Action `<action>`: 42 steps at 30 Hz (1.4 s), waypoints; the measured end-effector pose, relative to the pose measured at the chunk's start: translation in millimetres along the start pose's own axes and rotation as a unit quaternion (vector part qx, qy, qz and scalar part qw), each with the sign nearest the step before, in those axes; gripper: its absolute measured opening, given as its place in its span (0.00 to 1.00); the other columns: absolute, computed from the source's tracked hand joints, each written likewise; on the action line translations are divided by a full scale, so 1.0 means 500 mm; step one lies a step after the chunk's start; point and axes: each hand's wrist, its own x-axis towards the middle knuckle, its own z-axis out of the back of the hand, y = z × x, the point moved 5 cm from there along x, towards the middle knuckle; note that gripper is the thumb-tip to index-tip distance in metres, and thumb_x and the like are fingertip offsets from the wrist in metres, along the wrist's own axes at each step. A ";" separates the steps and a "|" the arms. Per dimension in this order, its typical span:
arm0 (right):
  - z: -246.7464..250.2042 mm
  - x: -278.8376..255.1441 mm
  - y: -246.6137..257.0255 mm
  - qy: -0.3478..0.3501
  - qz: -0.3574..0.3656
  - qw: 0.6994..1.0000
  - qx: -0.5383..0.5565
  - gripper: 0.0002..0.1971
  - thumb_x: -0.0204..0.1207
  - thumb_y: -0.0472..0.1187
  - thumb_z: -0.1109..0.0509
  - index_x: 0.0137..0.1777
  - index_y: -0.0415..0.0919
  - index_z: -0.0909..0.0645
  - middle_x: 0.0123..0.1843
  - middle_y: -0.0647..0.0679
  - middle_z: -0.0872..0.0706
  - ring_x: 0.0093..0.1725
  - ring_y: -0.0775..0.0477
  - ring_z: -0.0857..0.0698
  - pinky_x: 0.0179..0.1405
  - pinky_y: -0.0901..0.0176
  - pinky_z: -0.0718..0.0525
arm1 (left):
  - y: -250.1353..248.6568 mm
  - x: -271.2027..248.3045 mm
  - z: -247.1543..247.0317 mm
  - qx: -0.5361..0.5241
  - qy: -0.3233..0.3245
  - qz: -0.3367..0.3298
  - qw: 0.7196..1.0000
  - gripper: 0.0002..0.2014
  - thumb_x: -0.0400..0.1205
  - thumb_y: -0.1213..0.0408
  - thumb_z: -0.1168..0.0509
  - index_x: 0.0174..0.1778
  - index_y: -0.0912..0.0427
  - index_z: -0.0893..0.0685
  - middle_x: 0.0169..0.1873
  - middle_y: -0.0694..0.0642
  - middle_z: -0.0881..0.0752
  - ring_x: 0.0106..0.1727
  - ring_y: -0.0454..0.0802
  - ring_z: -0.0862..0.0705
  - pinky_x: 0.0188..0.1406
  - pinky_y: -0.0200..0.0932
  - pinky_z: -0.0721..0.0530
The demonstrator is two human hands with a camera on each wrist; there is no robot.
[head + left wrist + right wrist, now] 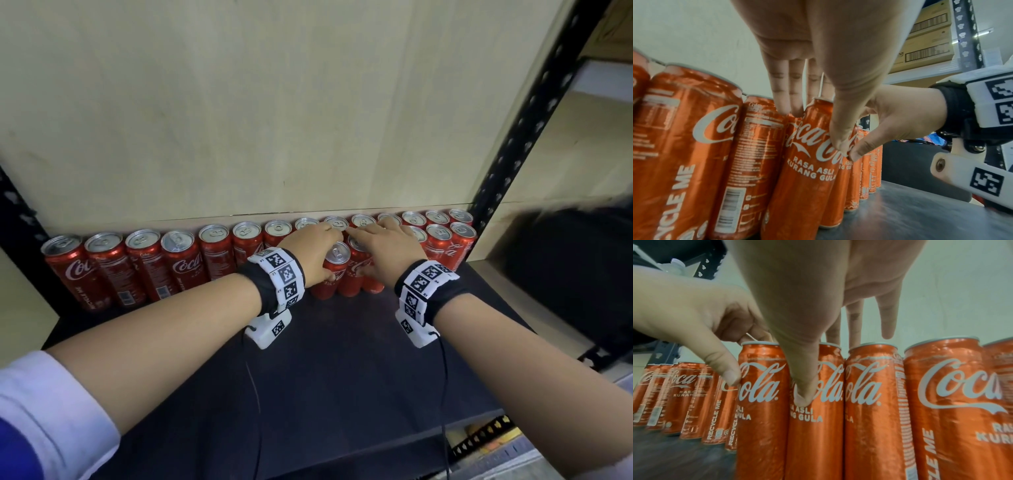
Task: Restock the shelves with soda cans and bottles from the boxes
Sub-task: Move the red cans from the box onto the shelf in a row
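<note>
Here: a row of red cans (144,263) upright along the shelf's (342,359) back edge, from the left corner to the right. Mid-shelf, left hand (310,251) clamped on the front can (331,270), thumb on its side, fingers over the top. Just beside, touching thumbs, right hand (383,250) clamped on the neighbouring can (354,270), same grip. Toward the right corner, a second row of cans (445,246) in front of the first.
</note>
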 end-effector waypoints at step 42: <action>-0.187 -0.595 -0.267 0.065 0.161 0.950 0.260 0.37 0.84 0.58 0.38 0.89 0.54 0.48 0.90 0.54 0.43 0.89 0.46 0.49 0.88 0.41 0.45 | -0.494 -0.373 -0.259 -0.046 0.002 0.294 0.955 0.47 0.80 0.31 0.40 0.89 0.56 0.44 0.86 0.56 0.39 0.85 0.56 0.37 0.84 0.54 0.34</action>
